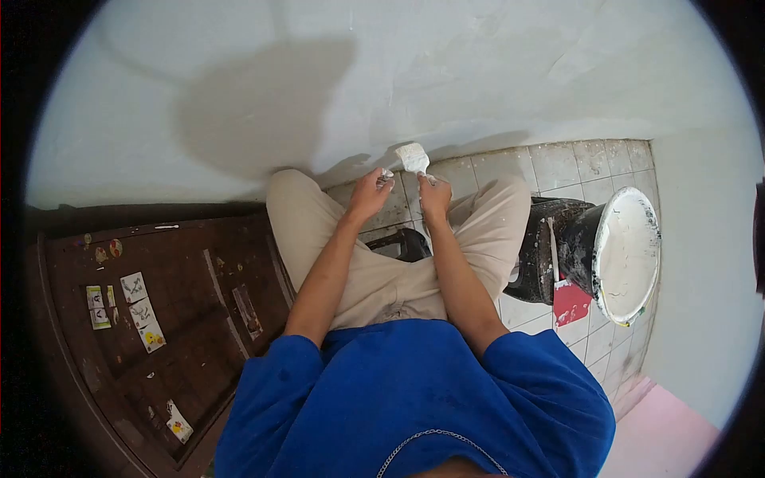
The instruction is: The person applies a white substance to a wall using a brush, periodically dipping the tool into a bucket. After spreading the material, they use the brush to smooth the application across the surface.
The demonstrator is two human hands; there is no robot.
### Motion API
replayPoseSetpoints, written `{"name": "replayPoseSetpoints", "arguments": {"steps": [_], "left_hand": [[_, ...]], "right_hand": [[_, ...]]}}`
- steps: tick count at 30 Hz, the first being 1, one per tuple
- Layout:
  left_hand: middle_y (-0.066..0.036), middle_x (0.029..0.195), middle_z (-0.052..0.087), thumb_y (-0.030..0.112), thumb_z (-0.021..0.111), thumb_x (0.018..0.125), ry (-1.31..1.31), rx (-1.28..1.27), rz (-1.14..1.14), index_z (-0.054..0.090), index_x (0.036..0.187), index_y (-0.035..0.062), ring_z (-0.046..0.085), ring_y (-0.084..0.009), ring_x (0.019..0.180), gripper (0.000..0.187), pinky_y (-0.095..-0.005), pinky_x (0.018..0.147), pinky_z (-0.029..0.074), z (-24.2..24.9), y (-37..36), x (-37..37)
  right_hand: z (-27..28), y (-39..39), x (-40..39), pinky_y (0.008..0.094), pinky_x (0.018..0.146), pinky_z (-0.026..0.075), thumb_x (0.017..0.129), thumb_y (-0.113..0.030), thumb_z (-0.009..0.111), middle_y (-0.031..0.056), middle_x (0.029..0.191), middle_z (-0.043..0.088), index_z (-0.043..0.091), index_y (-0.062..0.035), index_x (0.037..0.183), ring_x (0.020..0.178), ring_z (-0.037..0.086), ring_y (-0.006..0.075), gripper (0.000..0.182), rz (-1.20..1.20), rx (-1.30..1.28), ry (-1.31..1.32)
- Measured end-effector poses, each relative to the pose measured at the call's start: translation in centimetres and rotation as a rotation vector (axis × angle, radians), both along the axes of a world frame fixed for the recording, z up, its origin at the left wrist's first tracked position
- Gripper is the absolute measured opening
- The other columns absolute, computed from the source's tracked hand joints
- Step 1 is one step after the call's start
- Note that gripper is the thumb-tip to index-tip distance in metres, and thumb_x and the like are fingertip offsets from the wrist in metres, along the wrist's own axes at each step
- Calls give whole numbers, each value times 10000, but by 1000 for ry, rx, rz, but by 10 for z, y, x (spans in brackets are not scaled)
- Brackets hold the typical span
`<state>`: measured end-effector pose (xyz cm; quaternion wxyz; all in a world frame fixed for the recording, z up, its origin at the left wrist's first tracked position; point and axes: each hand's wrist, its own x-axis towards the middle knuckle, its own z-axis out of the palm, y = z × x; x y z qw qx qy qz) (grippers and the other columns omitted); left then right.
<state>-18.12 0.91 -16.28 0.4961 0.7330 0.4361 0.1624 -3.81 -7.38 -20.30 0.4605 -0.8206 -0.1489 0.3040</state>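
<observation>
In my right hand (pixel 434 197) I hold a putty knife (pixel 412 157) by its handle. Its broad end points up toward the wall and is coated in white paste. Just to the left, my left hand (pixel 373 195) is closed, with white smears on its fingertips; whether it pinches anything small I cannot make out. Both hands are between my knees, close to the foot of the pale wall (pixel 478 72). A black bucket (pixel 575 251) with white paste (pixel 629 255) inside stands to my right.
A dark wooden panel with stickers (pixel 183 303) lies on my left. Beside the bucket are a dark stool-like object (pixel 535 255) and a red flat piece (pixel 571 304) with white spots. White-spattered floor tiles (pixel 555 165) run along the wall. Something pink (pixel 661 434) is at lower right.
</observation>
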Motion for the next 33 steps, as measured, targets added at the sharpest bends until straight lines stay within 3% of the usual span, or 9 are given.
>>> {"name": "replayPoseSetpoints", "arguments": {"steps": [6,9,12,17,21,27,30,33], "left_hand": [[-188,862,637,200,628,845,-3,12,-37,568,951,-16,620,-340,806,247,-404,727,471,-13,1,11],[-195,890,636,204,626,848,23,16,-50,566,958,-15,616,-350,833,253,-410,742,468,-14,2,12],[-200,911,635,207,622,851,32,34,-59,564,961,-14,613,-357,856,254,-413,754,465,-16,3,13],[-199,915,638,200,617,852,7,-14,-49,568,974,-10,615,-361,870,248,-411,759,465,-11,0,17],[-197,909,642,199,618,851,11,4,-78,573,977,-5,617,-362,866,244,-411,757,467,-12,-5,15],[-196,900,643,204,617,847,43,13,-92,585,969,-4,616,-363,858,243,-423,755,467,-10,-6,22],[-196,901,642,209,618,844,49,3,-94,584,970,-4,613,-368,861,249,-431,757,465,-7,-9,24],[-199,903,641,219,620,842,68,-15,-74,582,969,-3,610,-373,862,258,-437,757,462,-1,-7,22]], "right_hand": [[0,13,-2,389,561,448,815,-308,650,198,596,613,647,74,701,519,606,264,399,-31,-19,-67],[15,16,-1,371,573,446,813,-309,661,175,588,610,657,72,731,523,581,229,390,-93,7,144],[6,22,6,332,536,409,835,-276,661,79,554,572,660,63,754,514,506,150,349,-32,100,17],[114,2,9,281,485,330,878,-245,638,-21,546,481,661,41,757,532,409,63,311,-79,362,134],[146,-16,12,267,481,320,880,-280,641,-27,541,464,674,32,779,541,395,45,329,-152,443,151],[46,-20,12,330,530,412,843,-317,644,87,549,570,677,64,807,525,524,141,384,-61,61,43],[26,-6,5,333,466,366,812,-271,681,15,507,506,609,-10,610,441,459,130,338,-81,92,105],[18,1,-1,341,467,385,808,-273,683,26,501,504,597,-9,593,433,476,145,351,-81,26,14]]}}
